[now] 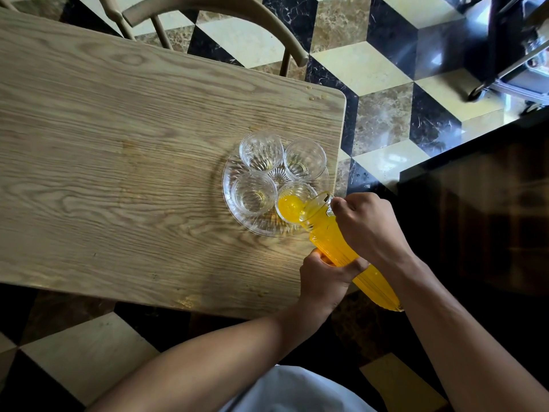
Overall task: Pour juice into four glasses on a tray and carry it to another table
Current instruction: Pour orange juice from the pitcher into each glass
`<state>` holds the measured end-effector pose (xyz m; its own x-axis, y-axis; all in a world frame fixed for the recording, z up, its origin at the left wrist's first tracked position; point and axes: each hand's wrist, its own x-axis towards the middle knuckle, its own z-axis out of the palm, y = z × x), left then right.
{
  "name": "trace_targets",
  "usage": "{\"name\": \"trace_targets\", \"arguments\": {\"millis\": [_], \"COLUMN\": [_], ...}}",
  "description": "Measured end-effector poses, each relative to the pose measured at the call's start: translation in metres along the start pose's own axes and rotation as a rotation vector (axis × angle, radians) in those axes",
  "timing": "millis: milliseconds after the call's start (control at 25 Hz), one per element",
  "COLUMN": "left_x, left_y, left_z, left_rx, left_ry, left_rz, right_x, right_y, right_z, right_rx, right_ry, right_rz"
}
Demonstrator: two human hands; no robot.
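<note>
- Gripping the top of a ribbed glass jug (335, 242) near its rim, the right hand (368, 224) is closed in a fist; whether it holds a handle cannot be told.
- The left hand (323, 281) wraps around the jug's lower body from beneath, thumb across the near side, fingers curled shut on the glass.
- The jug lies tilted, its mouth over the tray's near-right glass (292, 208), orange juice (289, 209) pooling inside it.
- Three other glasses stand clear of juice: near-left (252, 193), far-left (261, 150), far-right (304, 160); all four sit close together.
- They stand on a round clear glass tray (234, 215), near the right end of a light wooden table (118, 159).
- A wooden chair (214, 13) stands at the table's far side, on a cube-patterned marble floor (386, 69).
- A dark table (475, 203) lies to the right.
</note>
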<state>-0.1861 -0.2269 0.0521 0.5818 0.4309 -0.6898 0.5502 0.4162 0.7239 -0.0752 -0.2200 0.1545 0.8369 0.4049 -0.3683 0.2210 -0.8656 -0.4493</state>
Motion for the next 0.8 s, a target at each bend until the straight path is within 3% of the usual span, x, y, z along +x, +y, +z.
{"name": "trace_targets", "arguments": {"millis": [800], "left_x": [-0.0054], "left_y": [0.0061], "left_z": [0.0048], "left_rx": [0.002], "left_ry": [0.015], "left_rz": [-0.077], "right_x": [0.0020], "right_y": [-0.0009], "right_z": [-0.0017], "right_rx": [-0.039], "right_ry": [-0.006], "right_rz": [-0.013]}}
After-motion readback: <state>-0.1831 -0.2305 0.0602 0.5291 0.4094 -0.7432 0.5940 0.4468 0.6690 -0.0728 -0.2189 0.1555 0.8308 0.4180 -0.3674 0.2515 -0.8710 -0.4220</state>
